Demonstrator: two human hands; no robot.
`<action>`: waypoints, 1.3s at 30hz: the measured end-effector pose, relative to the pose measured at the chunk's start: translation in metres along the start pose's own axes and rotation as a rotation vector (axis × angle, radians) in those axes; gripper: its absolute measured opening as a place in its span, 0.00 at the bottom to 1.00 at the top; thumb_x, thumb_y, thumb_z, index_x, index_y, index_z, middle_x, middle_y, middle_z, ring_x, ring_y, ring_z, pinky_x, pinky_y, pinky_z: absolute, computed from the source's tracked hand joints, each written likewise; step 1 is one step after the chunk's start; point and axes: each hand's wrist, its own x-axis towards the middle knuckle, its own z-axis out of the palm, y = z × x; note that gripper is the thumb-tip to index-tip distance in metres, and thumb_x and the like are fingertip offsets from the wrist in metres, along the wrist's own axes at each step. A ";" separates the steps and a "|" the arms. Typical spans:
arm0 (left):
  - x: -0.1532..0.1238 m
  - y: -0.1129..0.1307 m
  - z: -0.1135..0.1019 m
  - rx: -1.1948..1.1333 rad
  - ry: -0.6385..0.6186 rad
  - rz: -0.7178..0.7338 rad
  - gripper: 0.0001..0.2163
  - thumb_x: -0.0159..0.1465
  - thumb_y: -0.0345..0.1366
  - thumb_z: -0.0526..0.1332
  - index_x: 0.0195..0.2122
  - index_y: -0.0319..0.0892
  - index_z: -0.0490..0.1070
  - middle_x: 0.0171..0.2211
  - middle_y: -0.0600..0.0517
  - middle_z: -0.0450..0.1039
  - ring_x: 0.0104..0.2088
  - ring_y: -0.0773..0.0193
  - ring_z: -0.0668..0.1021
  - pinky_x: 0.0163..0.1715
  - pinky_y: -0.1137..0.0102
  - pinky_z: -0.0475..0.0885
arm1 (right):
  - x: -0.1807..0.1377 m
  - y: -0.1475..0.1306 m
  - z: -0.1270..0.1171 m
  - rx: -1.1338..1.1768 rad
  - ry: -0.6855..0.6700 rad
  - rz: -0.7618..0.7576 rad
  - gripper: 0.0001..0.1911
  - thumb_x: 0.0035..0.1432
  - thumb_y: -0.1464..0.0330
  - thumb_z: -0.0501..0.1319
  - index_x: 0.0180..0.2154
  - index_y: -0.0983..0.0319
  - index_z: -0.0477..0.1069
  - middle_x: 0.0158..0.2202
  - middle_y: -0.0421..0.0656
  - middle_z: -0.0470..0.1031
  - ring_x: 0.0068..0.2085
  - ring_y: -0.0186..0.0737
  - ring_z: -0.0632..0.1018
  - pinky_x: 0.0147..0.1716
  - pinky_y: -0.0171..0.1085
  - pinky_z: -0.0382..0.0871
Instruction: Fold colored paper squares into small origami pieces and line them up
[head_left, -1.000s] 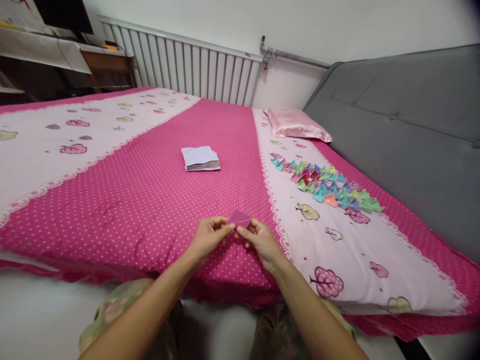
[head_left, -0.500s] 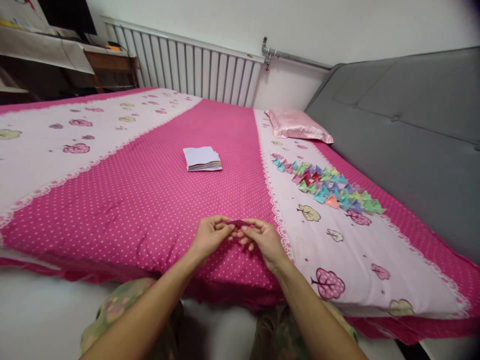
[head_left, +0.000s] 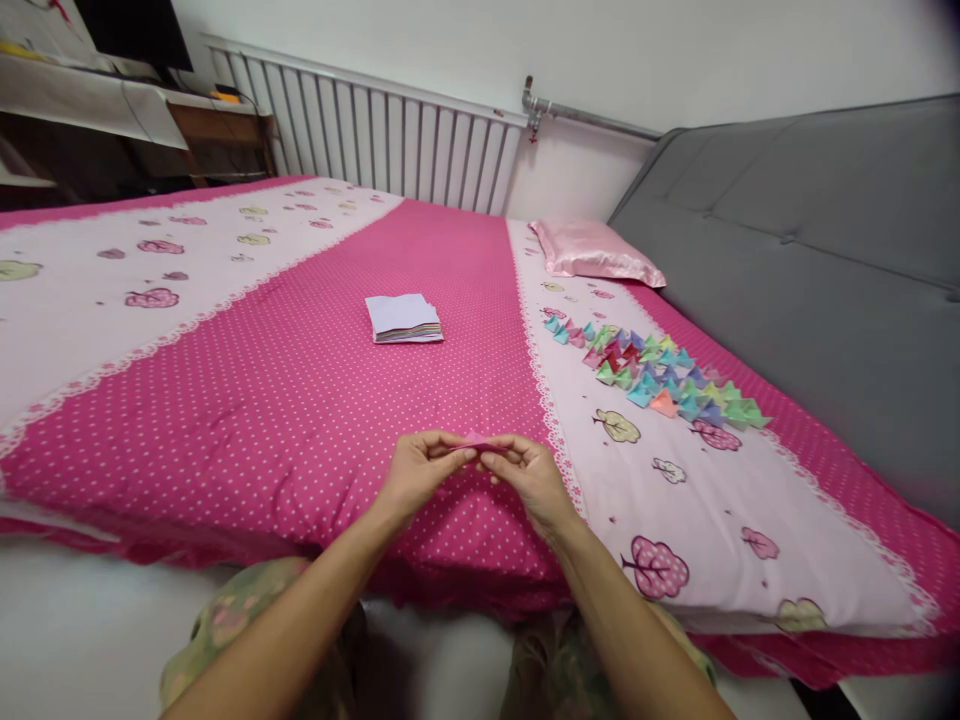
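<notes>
Between my two hands is a small folded piece of pink paper [head_left: 475,441], held just above the near part of the bed. My left hand [head_left: 421,466] pinches its left end between thumb and fingers. The right end is pinched the same way by my right hand [head_left: 526,476]. Fingers cover much of the paper, so its full shape is hidden. Farther off lies a stack of square paper sheets [head_left: 405,314], white on top with coloured edges below. To the right, rows of small folded paper boats [head_left: 660,376] in several colours stand on the bedspread.
A pink and white bedspread [head_left: 315,370] covers the bed. A pink satin pillow [head_left: 596,252] rests near the grey padded headboard [head_left: 810,230]. Behind the bed are a white radiator [head_left: 375,125] and a pipe. At the far left stands a desk [head_left: 214,122] with a black monitor [head_left: 139,35].
The paper between my hands has tilted or opened, and a lighter pink peak now shows above my fingertips. My fingers have curled in slightly. Everything else stays in place.
</notes>
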 end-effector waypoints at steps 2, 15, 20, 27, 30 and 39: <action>0.000 0.001 0.000 0.021 0.004 0.004 0.09 0.44 0.37 0.68 0.25 0.38 0.74 0.23 0.50 0.77 0.25 0.67 0.77 0.29 0.73 0.70 | 0.001 0.000 0.001 -0.005 0.011 -0.001 0.09 0.44 0.67 0.67 0.31 0.62 0.74 0.26 0.39 0.77 0.28 0.32 0.76 0.25 0.27 0.66; -0.003 -0.001 0.002 0.089 0.042 -0.003 0.11 0.50 0.41 0.65 0.28 0.38 0.76 0.26 0.49 0.77 0.24 0.66 0.76 0.22 0.75 0.69 | -0.001 0.001 0.004 -0.145 0.097 -0.115 0.09 0.47 0.63 0.64 0.26 0.64 0.75 0.21 0.40 0.75 0.24 0.32 0.73 0.28 0.32 0.66; -0.001 0.000 0.002 0.038 0.017 0.104 0.16 0.49 0.39 0.65 0.38 0.37 0.73 0.37 0.45 0.77 0.36 0.61 0.78 0.35 0.70 0.73 | -0.001 0.003 0.004 -0.264 0.083 -0.248 0.09 0.49 0.63 0.63 0.28 0.63 0.75 0.23 0.41 0.74 0.26 0.35 0.74 0.29 0.34 0.67; -0.001 0.000 0.001 0.093 -0.033 0.131 0.17 0.50 0.35 0.64 0.42 0.37 0.72 0.42 0.46 0.75 0.41 0.60 0.77 0.43 0.66 0.72 | -0.003 0.004 0.006 -0.344 0.142 -0.371 0.06 0.49 0.65 0.63 0.29 0.61 0.76 0.25 0.40 0.75 0.27 0.36 0.74 0.28 0.34 0.67; 0.000 0.001 0.000 0.146 -0.012 0.141 0.15 0.51 0.34 0.64 0.40 0.38 0.73 0.40 0.47 0.76 0.40 0.61 0.77 0.43 0.67 0.72 | -0.003 0.004 0.006 -0.356 0.147 -0.370 0.07 0.49 0.65 0.63 0.29 0.61 0.76 0.26 0.41 0.76 0.27 0.36 0.74 0.28 0.34 0.68; 0.000 0.003 0.001 0.220 0.004 0.151 0.13 0.51 0.36 0.64 0.39 0.40 0.75 0.39 0.49 0.76 0.40 0.59 0.77 0.43 0.66 0.71 | -0.006 0.003 0.011 -0.223 0.149 -0.309 0.09 0.50 0.65 0.62 0.34 0.62 0.72 0.29 0.42 0.76 0.31 0.38 0.77 0.31 0.35 0.71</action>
